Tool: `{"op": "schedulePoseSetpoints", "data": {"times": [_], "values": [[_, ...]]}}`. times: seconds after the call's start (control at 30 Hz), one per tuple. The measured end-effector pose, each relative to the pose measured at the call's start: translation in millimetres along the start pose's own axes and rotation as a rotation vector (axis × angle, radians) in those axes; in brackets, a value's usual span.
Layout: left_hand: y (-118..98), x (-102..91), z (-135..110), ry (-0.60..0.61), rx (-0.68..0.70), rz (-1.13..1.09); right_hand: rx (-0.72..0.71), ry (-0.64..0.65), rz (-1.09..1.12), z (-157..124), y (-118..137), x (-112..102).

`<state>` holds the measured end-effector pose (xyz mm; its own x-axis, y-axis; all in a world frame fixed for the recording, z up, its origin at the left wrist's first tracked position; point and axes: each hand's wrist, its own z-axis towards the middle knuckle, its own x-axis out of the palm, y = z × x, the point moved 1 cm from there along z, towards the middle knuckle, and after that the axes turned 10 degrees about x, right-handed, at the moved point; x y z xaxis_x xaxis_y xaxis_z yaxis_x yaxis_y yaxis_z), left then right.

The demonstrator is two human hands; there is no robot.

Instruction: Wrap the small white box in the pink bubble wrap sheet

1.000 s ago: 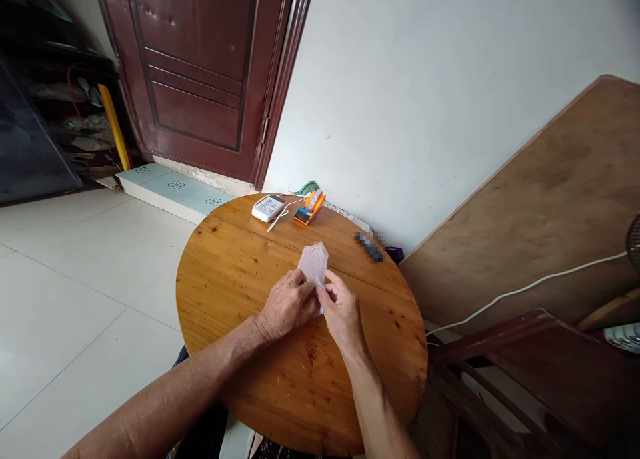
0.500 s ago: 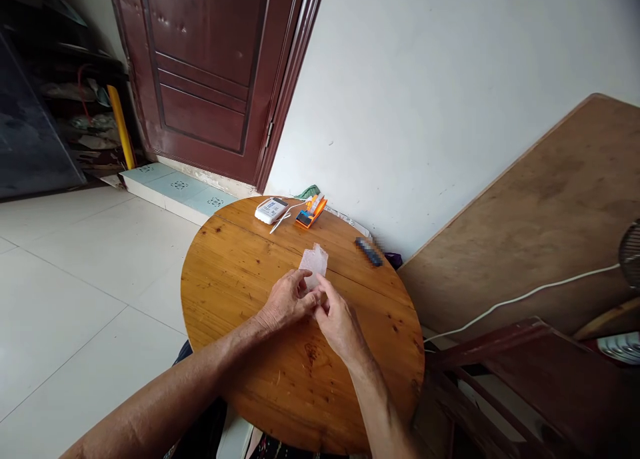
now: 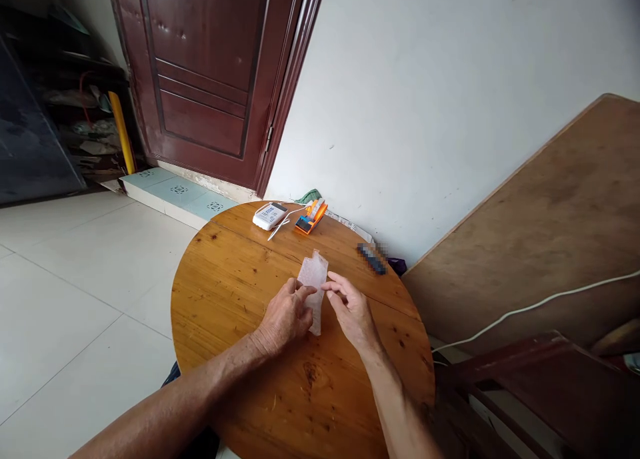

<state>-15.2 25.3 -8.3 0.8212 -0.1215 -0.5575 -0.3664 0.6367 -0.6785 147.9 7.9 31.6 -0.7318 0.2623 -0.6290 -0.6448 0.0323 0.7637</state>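
Observation:
A pale, translucent sheet (image 3: 313,271), narrow and ragged at its far end, lies on the round wooden table (image 3: 220,299). My left hand (image 3: 287,316) rests along its left side, the index finger stretched across it and the thumb lower down by its near part. On the other side, my right hand (image 3: 354,316) has its fingers extended and apart, fingertips at the sheet's right edge. Neither hand visibly grips it. The left hand covers part of the sheet's left edge.
Toward the table's far edge are a white device (image 3: 270,216) with a cable and an orange tape dispenser (image 3: 311,218). A dark, pixelated object (image 3: 371,259) lies at the right rim. A dark red chair (image 3: 530,379) stands at right, a wooden board (image 3: 540,199) behind it.
My hands have parted: the right moved right, and the left shifted slightly down and left. More of the sheet's near part now shows between them. The camera view has shifted a little.

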Motion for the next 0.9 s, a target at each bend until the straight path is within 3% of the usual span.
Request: {"op": "schedulePoseSetpoints", "data": {"times": [0.1, 0.2, 0.3, 0.43, 0.63, 0.9], "values": [[-3.0, -2.5, -1.0, 0.015, 0.08, 0.064, -0.046, 0.082, -0.011, 7.0, -3.3, 9.6], [-5.3, -3.8, -0.7, 0.043, 0.101, 0.119, 0.009, -0.052, 0.052, 12.0, -9.7, 8.6], [-6.6, -4.1, -0.6, 0.061, 0.092, 0.141, 0.208, -0.151, 0.17, 18.0, -18.3, 1.7], [-7.4, -4.8, -1.1, 0.061, 0.095, 0.152, 0.443, 0.041, 0.327, 28.0, -21.8, 3.8], [-6.0, -5.1, -1.3, 0.042, 0.124, 0.132, 0.417, 0.175, 0.351, 43.0, -12.2, 25.0], [-7.7, -6.4, -1.8, 0.054, 0.132, 0.15, 0.416, 0.136, 0.351, 48.4, -18.2, 26.7]]}}
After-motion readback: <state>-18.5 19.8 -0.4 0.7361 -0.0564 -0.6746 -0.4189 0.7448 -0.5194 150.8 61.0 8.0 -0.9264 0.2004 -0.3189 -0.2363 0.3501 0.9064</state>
